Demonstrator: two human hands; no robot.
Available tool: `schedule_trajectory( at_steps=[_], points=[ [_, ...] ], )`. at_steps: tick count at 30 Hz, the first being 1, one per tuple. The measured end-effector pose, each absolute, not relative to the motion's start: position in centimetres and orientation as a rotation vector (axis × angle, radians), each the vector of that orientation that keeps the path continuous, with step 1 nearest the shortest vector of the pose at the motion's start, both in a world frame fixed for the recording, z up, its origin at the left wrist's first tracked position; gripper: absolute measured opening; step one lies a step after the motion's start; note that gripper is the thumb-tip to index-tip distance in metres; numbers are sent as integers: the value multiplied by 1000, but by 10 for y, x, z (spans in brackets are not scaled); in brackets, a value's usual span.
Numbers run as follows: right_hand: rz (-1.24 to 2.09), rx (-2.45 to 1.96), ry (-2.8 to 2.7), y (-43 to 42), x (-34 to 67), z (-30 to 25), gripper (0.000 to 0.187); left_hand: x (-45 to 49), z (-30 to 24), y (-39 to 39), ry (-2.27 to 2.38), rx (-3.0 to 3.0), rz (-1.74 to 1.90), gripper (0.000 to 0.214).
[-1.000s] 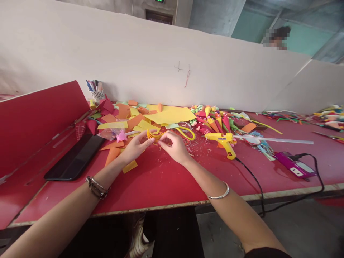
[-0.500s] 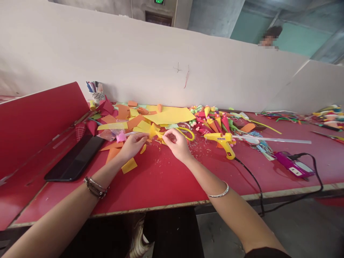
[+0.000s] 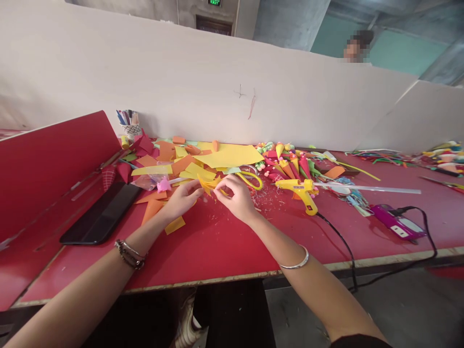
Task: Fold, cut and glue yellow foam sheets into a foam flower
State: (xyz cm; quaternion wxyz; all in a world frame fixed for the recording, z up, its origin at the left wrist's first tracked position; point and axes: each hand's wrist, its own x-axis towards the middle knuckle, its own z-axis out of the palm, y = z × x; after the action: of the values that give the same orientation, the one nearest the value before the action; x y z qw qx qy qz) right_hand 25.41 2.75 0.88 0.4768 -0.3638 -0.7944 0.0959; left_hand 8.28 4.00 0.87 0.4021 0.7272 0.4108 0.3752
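Between my two hands is a small yellow paper piece (image 3: 207,184), bent and pinched at its edges. My left hand (image 3: 184,197) is closed on its left side, thumb against fingers. On the other side my right hand (image 3: 235,195) pinches it, the fingertips partly covering it. Behind my hands lie yellow paper sheets (image 3: 232,155) and scissors with yellow handles (image 3: 253,181). A pink piece (image 3: 164,184) lies just left of my left hand. Below that hand, a yellow scrap (image 3: 175,225) rests on the red table (image 3: 221,251).
A yellow glue gun (image 3: 306,193) lies at right, its cord running to a purple power strip (image 3: 397,223). Several small paper cones (image 3: 290,166) are heaped behind it. At left are a black phone (image 3: 101,215) and a pen cup (image 3: 131,126). A person stands beyond the partition.
My hands have come slightly closer together, and the yellow paper between them has turned and changed shape. The person beyond the partition has shifted left.
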Motion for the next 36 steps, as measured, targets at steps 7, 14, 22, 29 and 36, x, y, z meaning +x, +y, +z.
schedule_trajectory(
  at_steps=[7,14,22,29,36],
  points=[
    [94,-859,-2064,27,255,5,7,85,12,39,1080,1812,926,23],
    [49,-880,-2131,23,257,14,9,83,9,42,1160,1870,890,30],
    [292,-1381,-2347,-52,328,57,19,82,-1,46,1180,1917,908,31],
    [-18,-2052,-1684,-86,445,22,36,82,-6,47,1170,1961,923,31],
    [-72,-1945,-1623,-35,469,-27,50,81,-1,42,1241,2066,818,33]
  ],
)
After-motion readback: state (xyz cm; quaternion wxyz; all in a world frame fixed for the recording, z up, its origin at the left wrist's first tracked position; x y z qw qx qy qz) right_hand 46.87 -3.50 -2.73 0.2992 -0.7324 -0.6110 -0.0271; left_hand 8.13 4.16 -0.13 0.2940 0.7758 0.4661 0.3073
